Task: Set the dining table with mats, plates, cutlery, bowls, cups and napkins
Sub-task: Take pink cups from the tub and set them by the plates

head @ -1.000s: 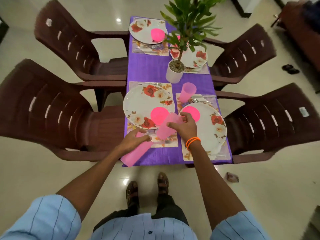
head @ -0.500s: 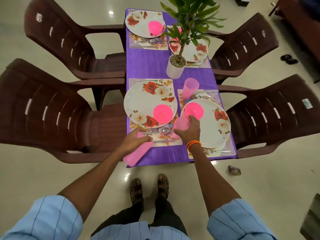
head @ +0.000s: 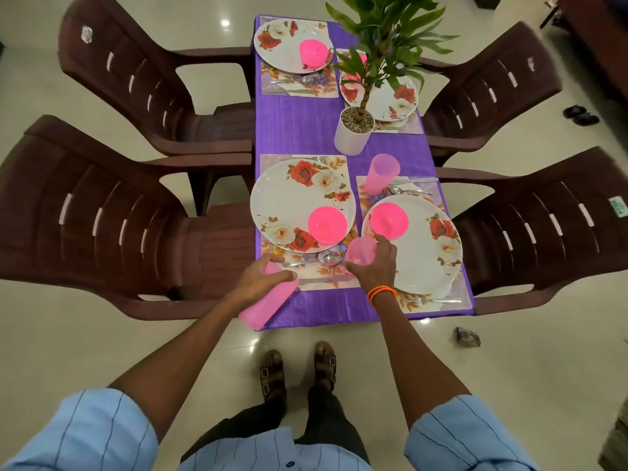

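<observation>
Gripping an upright pink cup [head: 361,251], the right hand [head: 373,266] mirrors the left hand [head: 260,278] clutching tilted stacked cups [head: 263,304].

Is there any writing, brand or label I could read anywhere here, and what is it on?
No text is readable.
Green and white sticker on the near right chair's back: print too small and blurred.
Pale embossed mark on the far left chair's back: shape only, no letters legible.
Plates, cups and mats: patterns only, no writing.

Your right hand [head: 373,268] covers most of the pink cup [head: 361,252] it grips. The plant's leaves [head: 384,32] hide part of the far right plate [head: 390,96] and its bowl. The sofa [head: 598,39] runs off the right edge.
</observation>
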